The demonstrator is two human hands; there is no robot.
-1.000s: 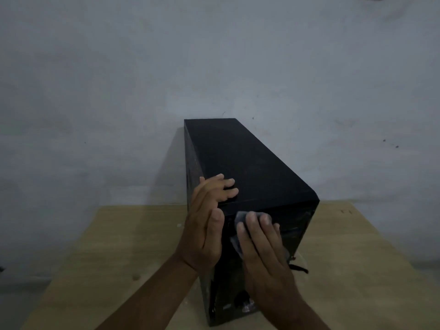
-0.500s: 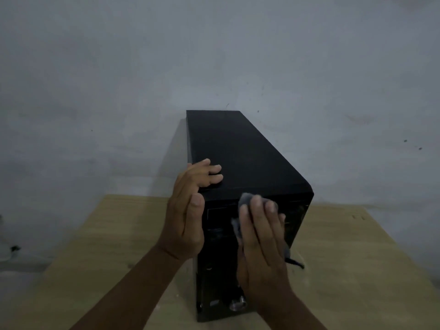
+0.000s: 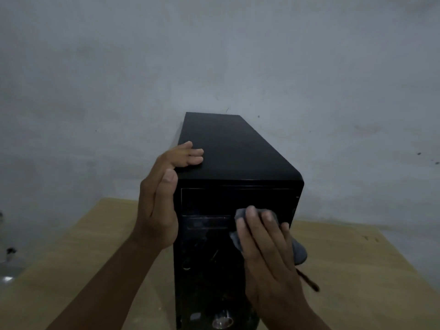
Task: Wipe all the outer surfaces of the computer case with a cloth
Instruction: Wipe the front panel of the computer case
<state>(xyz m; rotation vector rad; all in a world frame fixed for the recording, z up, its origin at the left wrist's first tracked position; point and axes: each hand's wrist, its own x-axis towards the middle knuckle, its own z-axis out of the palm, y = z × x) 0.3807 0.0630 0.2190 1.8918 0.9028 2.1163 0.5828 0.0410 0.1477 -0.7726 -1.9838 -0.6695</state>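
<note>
A black computer case [image 3: 233, 151] stands upright on a wooden table [image 3: 357, 270], its front panel facing me. My left hand [image 3: 159, 206] clasps the case's upper left corner, fingers hooked over the top edge and thumb along the front left edge. My right hand [image 3: 264, 248] lies flat on the front panel, pressing a grey cloth [image 3: 240, 234] against it with straight fingers. The cloth shows around the fingertips and sticks out at the right of the hand. A round silver button [image 3: 222, 321] sits low on the front panel.
A grey wall [image 3: 214, 55] rises right behind the case. The table extends left and right of the case. A thin dark cable end [image 3: 308, 281] sticks out beside the case's right edge. Small dim objects lie off the table's far left [image 3: 9, 252].
My right hand with the cloth slid down the front panel from just under the top edge. My left hand shifted back along the top left edge. The view tilted, showing more front panel.
</note>
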